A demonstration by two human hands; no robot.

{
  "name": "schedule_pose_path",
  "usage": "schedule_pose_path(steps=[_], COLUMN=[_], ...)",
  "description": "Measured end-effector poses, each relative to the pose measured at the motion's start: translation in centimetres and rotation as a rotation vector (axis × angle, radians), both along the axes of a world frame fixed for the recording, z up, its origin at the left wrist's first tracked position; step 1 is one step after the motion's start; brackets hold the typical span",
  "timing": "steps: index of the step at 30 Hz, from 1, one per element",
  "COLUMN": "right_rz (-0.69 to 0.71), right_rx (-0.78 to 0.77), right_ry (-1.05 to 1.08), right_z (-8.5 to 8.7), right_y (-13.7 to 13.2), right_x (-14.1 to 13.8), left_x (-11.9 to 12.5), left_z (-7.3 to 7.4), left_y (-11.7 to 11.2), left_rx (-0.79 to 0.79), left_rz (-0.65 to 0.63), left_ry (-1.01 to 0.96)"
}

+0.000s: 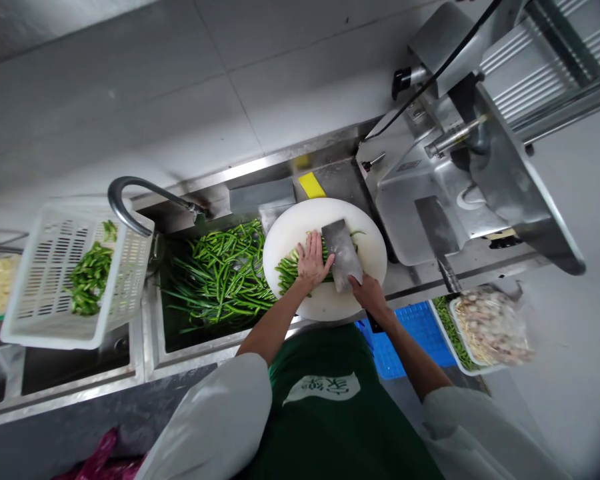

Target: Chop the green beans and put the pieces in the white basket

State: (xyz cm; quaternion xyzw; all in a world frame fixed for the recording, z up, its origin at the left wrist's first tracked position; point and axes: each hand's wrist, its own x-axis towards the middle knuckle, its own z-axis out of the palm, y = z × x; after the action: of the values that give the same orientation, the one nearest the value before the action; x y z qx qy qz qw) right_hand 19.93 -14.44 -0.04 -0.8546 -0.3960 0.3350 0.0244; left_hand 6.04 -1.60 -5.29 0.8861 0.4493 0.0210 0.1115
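Note:
My left hand lies flat with fingers stretched over a bunch of long green peppers on a round white cutting board. My right hand is closed on a cleaver. Its broad blade rests over the board just right of my left fingers, across the bunch's right side. A thin green stem end shows beyond the blade. Left of the board, a sink holds a heap of whole long green peppers.
A white basket with cut green pieces stands left, near a curved faucet. At right is a metal slicing machine with a second cleaver on it. A yellow block lies behind the board. Blue crate sits below.

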Motion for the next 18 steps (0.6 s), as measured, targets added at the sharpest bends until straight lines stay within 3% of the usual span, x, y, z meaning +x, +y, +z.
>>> schedule_pose_path(steps=[18], right_rz=[-0.085], right_rx=[0.017], right_ry=[-0.027], right_z=[-1.7], right_y=[2.3], right_x=[-5.0], left_x=[0.0], left_z=[0.8], left_y=[0.2], left_rx=[-0.055], left_rz=[0.011], left_ry=[-0.006])
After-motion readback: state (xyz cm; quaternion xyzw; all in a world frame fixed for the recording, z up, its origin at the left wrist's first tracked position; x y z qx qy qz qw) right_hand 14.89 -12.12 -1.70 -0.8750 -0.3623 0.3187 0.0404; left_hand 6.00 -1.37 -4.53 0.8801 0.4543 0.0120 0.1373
